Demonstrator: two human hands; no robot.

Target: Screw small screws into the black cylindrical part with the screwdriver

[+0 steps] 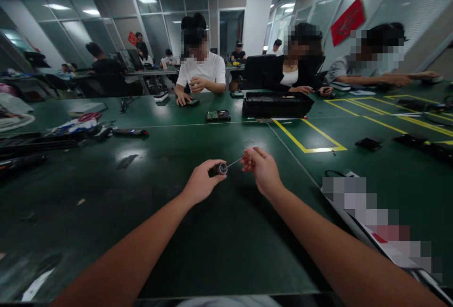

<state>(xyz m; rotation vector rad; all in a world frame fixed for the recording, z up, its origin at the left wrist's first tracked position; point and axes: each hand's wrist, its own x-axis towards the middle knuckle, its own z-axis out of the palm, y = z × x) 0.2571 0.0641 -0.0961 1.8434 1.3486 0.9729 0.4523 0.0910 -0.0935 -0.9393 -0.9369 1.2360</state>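
Above the green table [184, 245], my left hand [201, 182] is closed around a small dark cylinder [221, 168]. The cylinder's round, silvery-rimmed end faces to the right and toward me. My right hand [262, 169] pinches a thin metal rod [234, 162], which slants down to the left. The rod's tip meets the cylinder's round end; whether it goes inside I cannot tell. The fingers of my right hand hide the rod's other end, so its exact kind does not show.
A black open box [278, 106] and a green circuit board [218, 115] lie ahead. A pen-like tool [130, 132] is on the left, near assorted tools. Yellow tape [325, 149] marks the right side. Several people sit beyond, one with a hand [183, 99] on a dark device.
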